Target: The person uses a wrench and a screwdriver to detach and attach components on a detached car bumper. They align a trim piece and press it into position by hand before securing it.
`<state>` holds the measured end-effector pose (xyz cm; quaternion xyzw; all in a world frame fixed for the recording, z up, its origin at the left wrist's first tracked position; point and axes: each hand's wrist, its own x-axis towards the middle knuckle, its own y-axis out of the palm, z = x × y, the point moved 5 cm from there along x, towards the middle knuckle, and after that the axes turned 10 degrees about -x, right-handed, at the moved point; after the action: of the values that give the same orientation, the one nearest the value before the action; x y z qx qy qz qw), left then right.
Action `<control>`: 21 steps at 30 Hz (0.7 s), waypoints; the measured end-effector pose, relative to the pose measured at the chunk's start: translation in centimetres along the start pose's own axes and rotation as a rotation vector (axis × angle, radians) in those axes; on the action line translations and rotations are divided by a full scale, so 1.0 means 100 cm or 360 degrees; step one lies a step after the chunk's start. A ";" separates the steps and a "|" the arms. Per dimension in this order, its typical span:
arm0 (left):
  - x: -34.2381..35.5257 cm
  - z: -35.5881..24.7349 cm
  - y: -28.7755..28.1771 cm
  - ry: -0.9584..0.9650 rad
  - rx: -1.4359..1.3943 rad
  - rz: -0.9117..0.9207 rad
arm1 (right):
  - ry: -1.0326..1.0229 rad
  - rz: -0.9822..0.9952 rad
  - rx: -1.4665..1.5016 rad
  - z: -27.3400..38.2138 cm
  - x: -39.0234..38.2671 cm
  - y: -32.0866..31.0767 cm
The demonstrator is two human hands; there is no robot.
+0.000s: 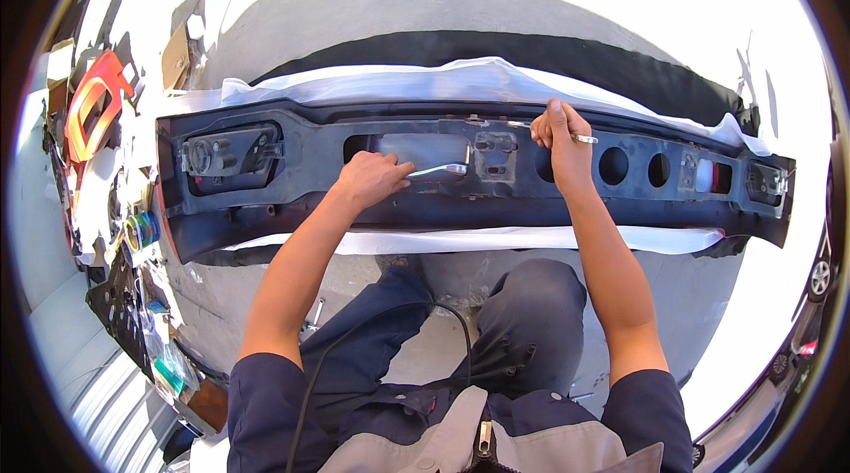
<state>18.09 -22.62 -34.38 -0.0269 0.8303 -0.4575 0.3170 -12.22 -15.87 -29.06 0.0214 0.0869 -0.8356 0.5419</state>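
Observation:
A long dark vehicle bumper (310,214) lies crosswise in front of me, its inner side up, with a metal bracket (416,127) along its length. My left hand (376,178) is closed around the handle of a shiny wrench (434,171). The far end of that wrench meets the bracket beside the rectangular opening, left of the slotted plate (495,157). Farther right, my right hand (560,130) is closed on a second metal wrench (583,138). One end of it sticks out at the right of the fist, above the round holes in the bracket.
White sheeting (496,240) and black cloth (416,44) lie under the bumper. Metal tools (312,317) rest on the ground by my left leg. Clutter and an orange-red frame-like part (97,106) stand at the left. A dark cable (354,328) crosses my lap. Cars (810,300) are at the right edge.

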 end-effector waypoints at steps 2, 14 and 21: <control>0.001 0.004 0.002 0.0022 0.0021 -0.0017 | 0.0003 0.0017 -0.0012 0.016 -0.014 -0.012; 0.005 0.013 0.011 0.0245 0.0094 0.0002 | -0.0096 0.0225 -0.0089 0.120 -0.066 -0.010; 0.011 0.019 0.003 0.0280 0.0124 0.0035 | -0.0079 0.0069 -0.0212 0.114 -0.064 -0.007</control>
<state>18.38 -24.18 -35.90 0.0347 0.8368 -0.4865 0.2486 -9.55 -11.74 -16.88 -0.0335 0.1283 -0.8163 0.5622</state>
